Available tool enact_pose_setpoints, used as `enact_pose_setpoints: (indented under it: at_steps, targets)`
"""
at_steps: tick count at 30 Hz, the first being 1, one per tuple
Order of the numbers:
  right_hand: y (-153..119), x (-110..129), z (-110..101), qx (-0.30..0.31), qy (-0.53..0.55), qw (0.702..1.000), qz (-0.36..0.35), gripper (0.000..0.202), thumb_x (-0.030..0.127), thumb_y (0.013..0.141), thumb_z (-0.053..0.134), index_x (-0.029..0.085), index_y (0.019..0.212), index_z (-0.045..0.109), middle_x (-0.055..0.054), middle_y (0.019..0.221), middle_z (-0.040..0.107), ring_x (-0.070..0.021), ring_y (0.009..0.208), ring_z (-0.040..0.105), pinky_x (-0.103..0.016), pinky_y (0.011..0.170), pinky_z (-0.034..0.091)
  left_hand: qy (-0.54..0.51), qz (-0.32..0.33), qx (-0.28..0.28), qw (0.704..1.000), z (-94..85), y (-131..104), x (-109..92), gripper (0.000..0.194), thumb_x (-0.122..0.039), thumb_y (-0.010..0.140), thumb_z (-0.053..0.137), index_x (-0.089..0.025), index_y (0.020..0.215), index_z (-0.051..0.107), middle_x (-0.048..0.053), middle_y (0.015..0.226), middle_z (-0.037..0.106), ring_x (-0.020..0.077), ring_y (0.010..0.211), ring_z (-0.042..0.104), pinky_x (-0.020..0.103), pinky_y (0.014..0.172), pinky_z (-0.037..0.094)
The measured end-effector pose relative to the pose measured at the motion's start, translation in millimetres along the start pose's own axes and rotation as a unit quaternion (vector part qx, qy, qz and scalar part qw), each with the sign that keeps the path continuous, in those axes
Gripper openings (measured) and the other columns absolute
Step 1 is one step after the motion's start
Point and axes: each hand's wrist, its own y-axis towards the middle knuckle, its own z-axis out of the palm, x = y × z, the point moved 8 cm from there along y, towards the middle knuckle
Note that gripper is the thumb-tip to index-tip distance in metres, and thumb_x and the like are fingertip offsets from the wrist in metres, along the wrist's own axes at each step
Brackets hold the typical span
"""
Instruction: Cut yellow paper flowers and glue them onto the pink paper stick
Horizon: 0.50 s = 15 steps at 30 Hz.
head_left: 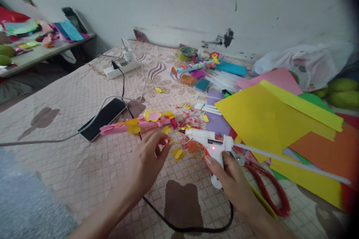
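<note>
My right hand [231,177] is wrapped around the handle of a white hot glue gun [206,140]. A small red light glows on its side, its dark nozzle points left, and a long glue stick [288,160] sticks out of its back. My left hand [150,155] is closed in a pinch just left of the nozzle; whatever lies between its fingertips is too small to make out. Right behind that hand lies a pink paper-covered stick [112,129] decorated with yellow flowers [132,126]. A loose yellow paper flower [178,154] rests below the nozzle.
Red-handled scissors [283,205] and coloured sheets [252,115] lie on the right. A phone [97,123] and a power strip [122,69] with cables are on the left. Paper scraps [193,121], a decorated blue stick [190,68] and a plastic bag [305,59] sit farther back.
</note>
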Motion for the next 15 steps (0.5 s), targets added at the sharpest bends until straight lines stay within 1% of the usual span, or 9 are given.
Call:
enact_pose_setpoints:
  at_steps: [3,5,9,12,15]
  targets:
    - [-1.0,2.4,-1.2,-0.007,-0.001,1.0,-0.008,0.037,0.054,0.083,0.048,0.021,0.067,0.052,0.002,0.056,0.047,-0.0142,0.054,0.045,-0.025,0.048,0.037,0.024,0.03,0.067,0.997,20.3,-7.3,-9.5,0.003,-0.02,0.083,0.053,-0.019,0.084,0.056,0.001,0.081,0.059,0.0102,0.059,0.053,0.024,0.056,0.042]
    - [-1.8,4.3,-2.0,-0.012,0.005,1.0,-0.013,0.037,0.055,0.083,0.048,0.021,0.067,0.051,0.003,0.057,0.046,-0.0141,0.054,0.045,-0.025,0.049,0.038,0.059,0.033,0.085,0.994,28.1,-10.1,-11.5,0.002,-0.019,0.082,0.053,-0.019,0.082,0.055,0.002,0.083,0.059,0.0123,0.063,0.055,0.024,0.057,0.041]
    - [-3.9,5.6,-2.2,-0.008,0.01,1.0,-0.005,0.038,0.054,0.082,0.049,0.021,0.065,0.049,0.003,0.056,0.047,-0.0135,0.052,0.046,-0.025,0.047,0.038,0.093,0.018,0.104,0.99,33.0,-11.5,-11.5,0.001,-0.018,0.08,0.053,-0.019,0.08,0.053,0.003,0.082,0.058,0.0151,0.067,0.056,0.026,0.057,0.041]
    - [-5.5,6.2,-4.1,-0.016,0.014,1.0,-0.004,0.036,0.053,0.082,0.05,0.021,0.068,0.052,0.002,0.058,0.051,-0.0141,0.054,0.049,-0.025,0.049,0.041,0.087,0.003,0.119,0.989,34.5,-11.9,-10.0,0.004,-0.019,0.08,0.053,-0.018,0.077,0.052,0.003,0.082,0.057,0.0152,0.067,0.056,0.026,0.057,0.042]
    - [-7.0,2.5,-5.1,-0.021,0.019,1.0,0.005,0.033,0.051,0.083,0.05,0.021,0.07,0.055,0.001,0.06,0.053,-0.0146,0.056,0.05,-0.025,0.05,0.043,0.071,0.005,0.123,0.99,35.5,-13.3,-9.6,0.007,-0.017,0.081,0.052,-0.018,0.075,0.051,0.003,0.08,0.057,0.0145,0.067,0.056,0.025,0.057,0.041]
